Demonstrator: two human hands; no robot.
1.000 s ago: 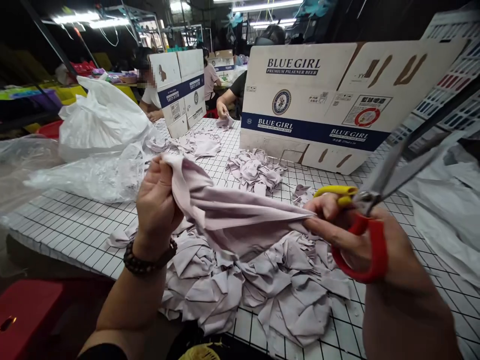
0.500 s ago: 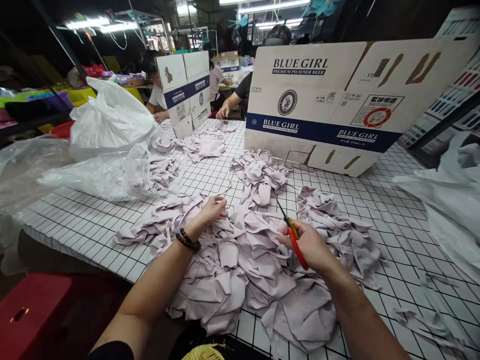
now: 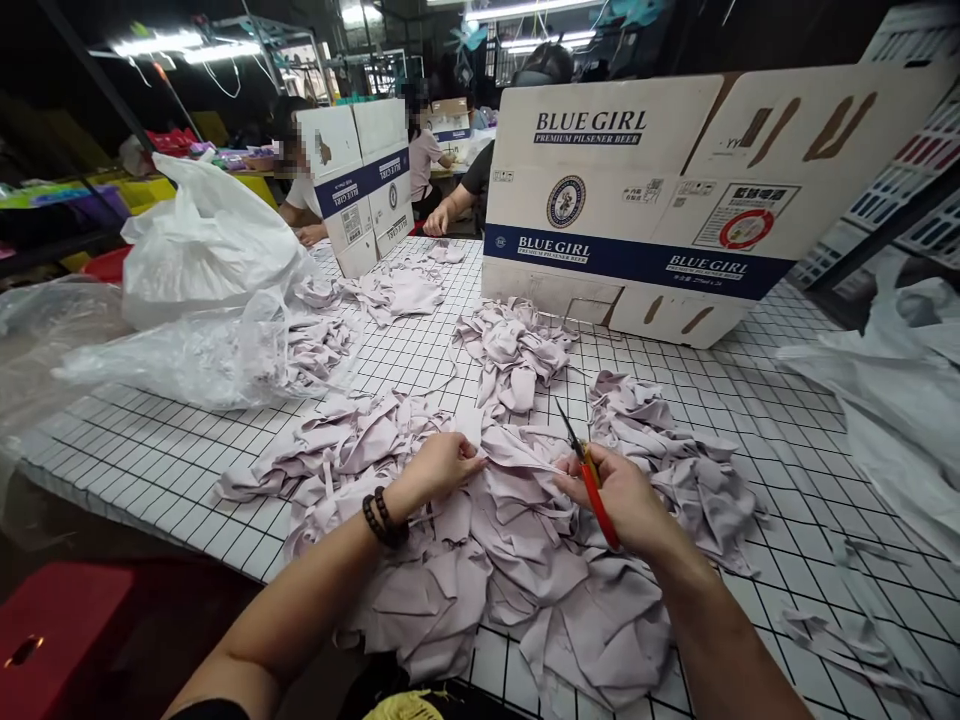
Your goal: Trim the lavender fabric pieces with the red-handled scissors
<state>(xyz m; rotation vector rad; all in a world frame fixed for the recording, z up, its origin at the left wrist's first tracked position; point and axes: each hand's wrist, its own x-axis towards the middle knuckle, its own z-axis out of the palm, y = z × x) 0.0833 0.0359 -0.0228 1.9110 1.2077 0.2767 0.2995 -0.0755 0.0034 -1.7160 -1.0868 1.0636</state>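
Note:
My right hand point(image 3: 616, 492) is closed around scissors point(image 3: 598, 500) with red and yellow handles, their dark blades pointing up and away. Its thumb and fingertips meet the end of a narrow part of a pale mauve fabric piece point(image 3: 525, 458). At the other end of that part, my left hand point(image 3: 444, 466) has its fingers pinched together on the fabric; the exact grip is partly hidden. Under and around both hands lies a loose heap of similar fabric pieces point(image 3: 525, 560). Another mauve pile point(image 3: 675, 470) sits right of the scissors.
A large beer carton point(image 3: 637, 200) stands at the back of the grid-patterned table point(image 3: 795, 480), with a smaller carton point(image 3: 367, 180) farther left. White plastic bags point(image 3: 206, 240) lie at left. Fabric strips point(image 3: 847, 645) rest at right. Co-workers sit across the table.
My left hand has moved right and slightly down, closer to the right hand, and now pinches the fabric. The right hand keeps the scissors almost in place.

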